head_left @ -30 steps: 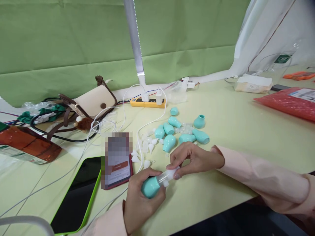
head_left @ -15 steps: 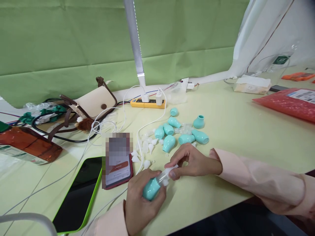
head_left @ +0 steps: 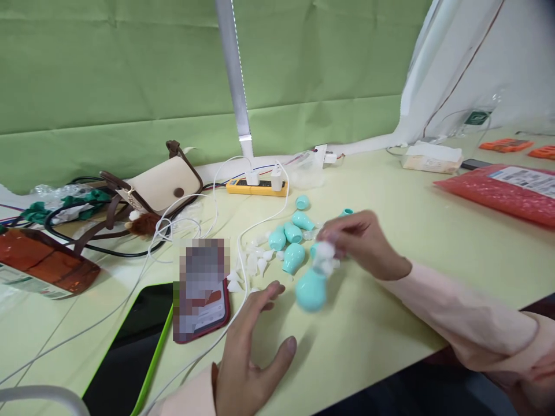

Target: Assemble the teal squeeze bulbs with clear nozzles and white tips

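Observation:
My right hand (head_left: 366, 240) pinches the white tip of a nasal aspirator (head_left: 311, 290) between thumb and fingers. Its turquoise bulb hangs below over the table, a little blurred, joined to the tip by a clear tube. My left hand (head_left: 249, 355) is empty, with thumb and fingers spread, to the left of that bulb. Beyond the hands lie several loose turquoise bulbs (head_left: 294, 257), some partly hidden behind my right hand. Small white tips (head_left: 262, 266) and clear parts are scattered to the left of the bulbs.
A green-cased phone (head_left: 130, 346) and a red-cased phone (head_left: 208, 318) lie at left, beside a white cable (head_left: 243, 254). Farther back are an orange bottle (head_left: 47, 266), a cream handbag (head_left: 162, 188) and a yellow power strip (head_left: 255, 188). A red parcel (head_left: 489, 188) lies at right.
My left hand has let go of the turquoise bulb and opened. My right hand has moved up and right, carrying the aspirator by its tip. The view has shifted slightly.

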A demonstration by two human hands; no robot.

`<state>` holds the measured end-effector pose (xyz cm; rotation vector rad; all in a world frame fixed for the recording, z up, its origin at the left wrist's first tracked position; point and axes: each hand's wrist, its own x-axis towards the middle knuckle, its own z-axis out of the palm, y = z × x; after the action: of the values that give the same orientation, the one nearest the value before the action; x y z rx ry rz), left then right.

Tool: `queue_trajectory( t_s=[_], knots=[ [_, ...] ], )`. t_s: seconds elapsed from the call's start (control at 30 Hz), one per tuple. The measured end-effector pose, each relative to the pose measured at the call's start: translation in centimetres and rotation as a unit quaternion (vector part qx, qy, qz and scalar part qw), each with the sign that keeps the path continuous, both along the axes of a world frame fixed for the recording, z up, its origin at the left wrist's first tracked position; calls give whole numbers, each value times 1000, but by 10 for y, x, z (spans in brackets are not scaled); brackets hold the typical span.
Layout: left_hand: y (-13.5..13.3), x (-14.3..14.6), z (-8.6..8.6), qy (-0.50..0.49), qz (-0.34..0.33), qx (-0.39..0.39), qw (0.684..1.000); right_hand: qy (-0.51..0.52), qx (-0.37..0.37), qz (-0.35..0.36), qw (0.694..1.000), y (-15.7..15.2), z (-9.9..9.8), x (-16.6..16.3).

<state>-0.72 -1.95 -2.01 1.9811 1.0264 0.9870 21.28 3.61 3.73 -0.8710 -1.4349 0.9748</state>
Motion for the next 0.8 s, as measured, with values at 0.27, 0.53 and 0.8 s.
queue_trajectory(
  t_s=[0.27, 0.53, 0.8],
  knots=[
    [3, 2, 5, 6, -35, 19, 999, -56, 229, -473, 849, 54, 29, 98],
    [5, 3, 8, 46, -45, 26, 998, -163, 134, -470, 857, 89, -14, 125],
    [5, 4, 9, 56, -48, 26, 997, -228, 45, -404, 885, 93, -20, 122]
  ],
)
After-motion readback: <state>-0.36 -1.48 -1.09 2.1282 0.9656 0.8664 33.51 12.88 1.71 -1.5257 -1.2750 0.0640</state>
